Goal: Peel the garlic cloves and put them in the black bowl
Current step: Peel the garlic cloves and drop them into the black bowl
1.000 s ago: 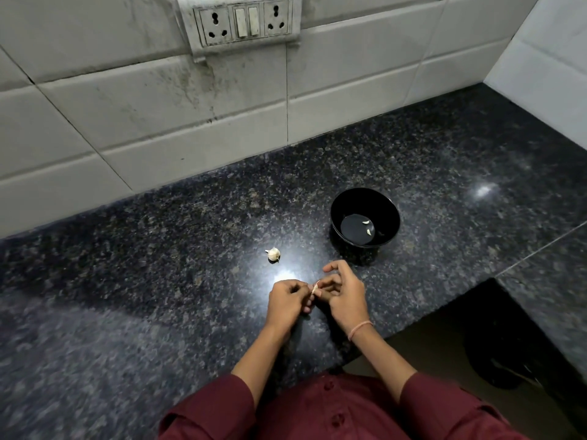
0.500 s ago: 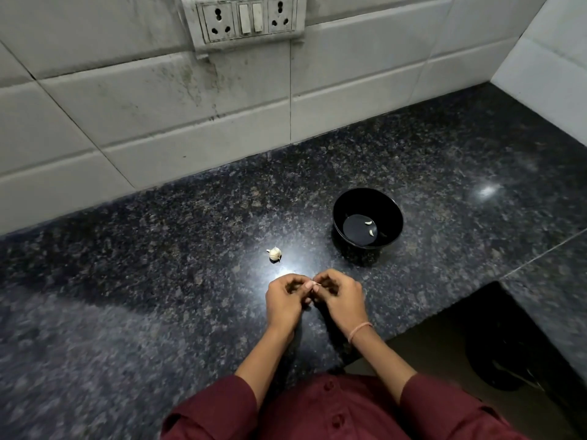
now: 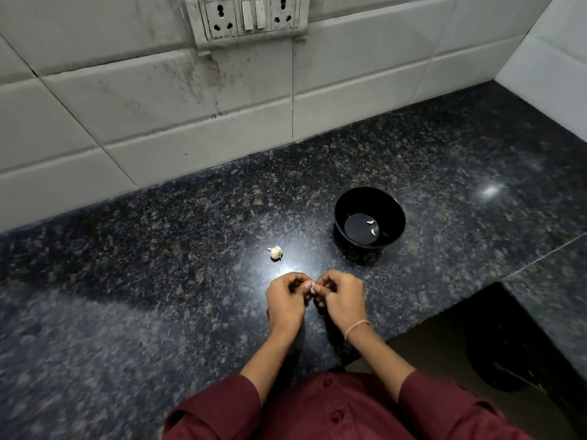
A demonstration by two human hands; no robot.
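Note:
My left hand (image 3: pixel 286 300) and my right hand (image 3: pixel 341 298) meet above the dark granite counter (image 3: pixel 158 281), fingers curled, both pinching one small garlic clove (image 3: pixel 312 287) between their fingertips. Only a pale sliver of the clove shows. The black bowl (image 3: pixel 340 214) stands beyond my right hand, and two peeled cloves (image 3: pixel 372 227) lie on its bottom. A small garlic bulb piece (image 3: pixel 275 251) with its skin on lies on the counter to the left of the bowl, just beyond my left hand.
A white tiled wall (image 3: pixel 158 122) backs the counter, with a socket panel (image 3: pixel 247 17) at the top. The counter's front edge steps back at the right, where a dark gap (image 3: pixel 508 344) opens down to the floor.
My right index finger, raised a second ago, has curled down onto the clove. Both hands have closed tighter together. The bowl and the bulb piece have not moved.

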